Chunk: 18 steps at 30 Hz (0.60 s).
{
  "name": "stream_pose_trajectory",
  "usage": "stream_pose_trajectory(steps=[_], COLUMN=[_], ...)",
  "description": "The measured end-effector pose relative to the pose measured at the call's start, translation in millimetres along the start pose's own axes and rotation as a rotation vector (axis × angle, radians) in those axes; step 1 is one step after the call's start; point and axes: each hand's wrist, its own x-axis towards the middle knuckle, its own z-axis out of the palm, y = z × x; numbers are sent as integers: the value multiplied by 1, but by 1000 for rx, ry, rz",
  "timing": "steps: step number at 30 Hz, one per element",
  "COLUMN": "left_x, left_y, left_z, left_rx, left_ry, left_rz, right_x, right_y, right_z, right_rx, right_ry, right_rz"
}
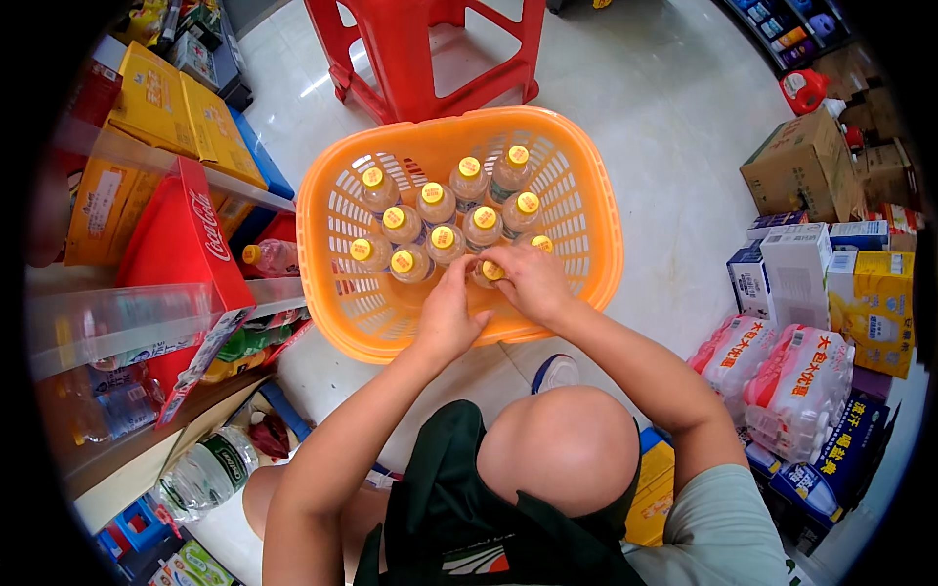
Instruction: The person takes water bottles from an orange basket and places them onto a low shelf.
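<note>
An orange plastic laundry-style basket [608, 220] holds several clear bottles with yellow caps, standing upright in a cluster. At its near side, one yellow-capped bottle [492, 271] lies between my two hands. My left hand [448, 311] holds it from the left, thumb towards me. From the right, my right hand [533, 282] has its fingers around the bottle's top and partly covers it. Just beyond the right hand, another capped bottle [542, 242] is half hidden. A further bottle [410, 261] stands left of my hands, apart from them.
A red plastic stool [410, 66] stands behind the basket. Left are a red Coca-Cola shelf [198, 227] with drink bottles and yellow cartons [157, 95]. Right are a cardboard box [802, 165], product boxes and shrink-wrapped bottle packs [799, 373]. My knee [560, 447] is close in front.
</note>
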Motion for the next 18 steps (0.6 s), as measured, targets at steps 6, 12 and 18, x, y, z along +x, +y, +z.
stream_pose_trajectory(steps=[6,12,18], left_x=[-16,-61,-127], left_y=[10,44,63], left_z=[-32,-99,-155], left_rx=[-213,-325,-512], left_ry=[101,10,65], left_rz=[128,93,128], right_x=[5,29,55], right_y=[-51,-132,-205], right_z=[-55,-128,-141], right_rx=[266,474,799], right_ry=[118,103,-20], right_rz=[-170,-342,-391])
